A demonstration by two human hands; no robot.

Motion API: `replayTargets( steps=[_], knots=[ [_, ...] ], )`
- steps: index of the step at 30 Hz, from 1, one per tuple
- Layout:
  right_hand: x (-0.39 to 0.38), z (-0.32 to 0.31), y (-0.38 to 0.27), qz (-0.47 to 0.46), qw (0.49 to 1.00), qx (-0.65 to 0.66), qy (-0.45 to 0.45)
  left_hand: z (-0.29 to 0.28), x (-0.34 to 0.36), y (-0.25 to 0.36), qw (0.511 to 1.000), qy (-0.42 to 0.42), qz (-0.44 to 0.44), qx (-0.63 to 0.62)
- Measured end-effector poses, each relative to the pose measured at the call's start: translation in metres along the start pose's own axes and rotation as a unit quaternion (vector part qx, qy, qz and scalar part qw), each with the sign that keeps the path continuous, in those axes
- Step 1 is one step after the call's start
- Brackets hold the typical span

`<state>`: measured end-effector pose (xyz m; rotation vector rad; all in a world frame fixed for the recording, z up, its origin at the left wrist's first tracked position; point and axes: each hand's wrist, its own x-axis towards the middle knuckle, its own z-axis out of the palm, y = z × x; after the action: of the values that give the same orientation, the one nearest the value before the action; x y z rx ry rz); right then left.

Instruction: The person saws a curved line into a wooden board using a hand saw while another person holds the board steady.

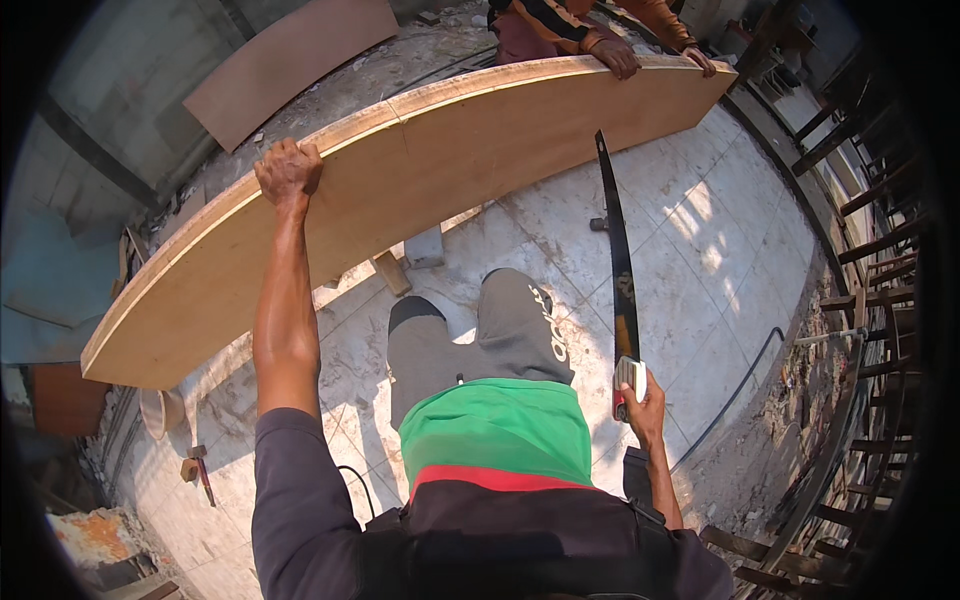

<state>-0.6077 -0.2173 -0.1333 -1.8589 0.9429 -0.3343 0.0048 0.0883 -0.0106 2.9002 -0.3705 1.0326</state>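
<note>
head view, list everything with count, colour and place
Long wooden panel: one, light brown, across the middle
Thin sheet: one, brown, upper left
Handsaw: one, dark blade, right of centre
Hammer-like tool: one, reddish handle, lower-left floor
Wood block: one, tan, near the panel's lower edge
Block: one, grey, beside it
Bars: several, brown, far right
Tiled floor: one, whitish, beneath
Co-worker's hands: two, bare, panel's upper-right edge
Trousers: one pair, grey, centre
Left hand: one, bare, on panel's top edge
Right hand: one, bare, holding the handsaw
</note>
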Motion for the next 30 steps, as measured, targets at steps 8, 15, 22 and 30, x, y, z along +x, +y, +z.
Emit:
replayTargets(
  steps=[8, 15, 22, 30],
  knots=[
    [-0.038, 0.092, 0.154, 0.154, 0.908, -0.378, 0.091, -0.019, -0.009, 0.004, 0.998, -0.063, 0.017, 0.013],
    [0.068, 0.122, 0.084, -0.01, 0.949, -0.296, 0.104, -0.027, 0.001, -0.033, 0.972, -0.164, 0.166, 0.016],
    [0.27, 0.15, -0.176, -0.441, 0.859, -0.237, 0.106, -0.034, 0.033, -0.053, 0.933, -0.258, 0.226, -0.109],
    [0.428, 0.207, -0.388, -0.575, 0.677, -0.447, -0.104, -0.04, 0.066, -0.05, 0.83, -0.503, 0.133, -0.2]
  ],
)
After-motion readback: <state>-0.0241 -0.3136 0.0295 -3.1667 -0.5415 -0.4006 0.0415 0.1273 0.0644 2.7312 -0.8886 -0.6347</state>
